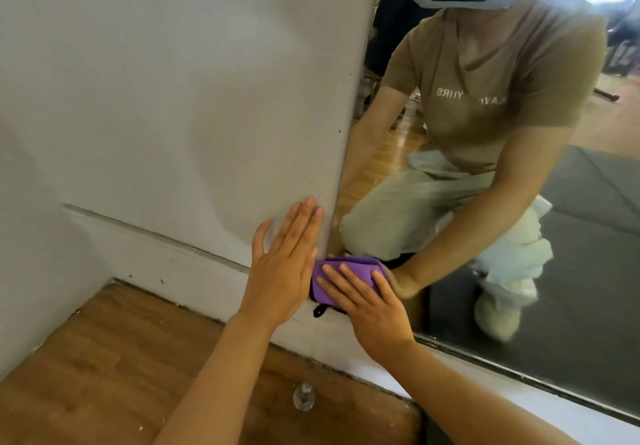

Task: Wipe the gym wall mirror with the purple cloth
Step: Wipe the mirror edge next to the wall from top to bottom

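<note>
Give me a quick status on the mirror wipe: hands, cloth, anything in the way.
Left hand flat on white wall, no grip. Right hand pressing purple cloth flat at mirror bottom-left corner. Nothing blocking the glass.

Cloth (332,280) between hand (372,309) and mirror (519,202)

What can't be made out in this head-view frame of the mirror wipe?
- Purple cloth: partly covered by the right hand and left hand.
- Mirror: cut off by the top and right edges, so how much is wiped is unclear.
- Small shiny object on the floor: too blurred to identify.
- Mirror's upper right: washed out by glare.
</note>
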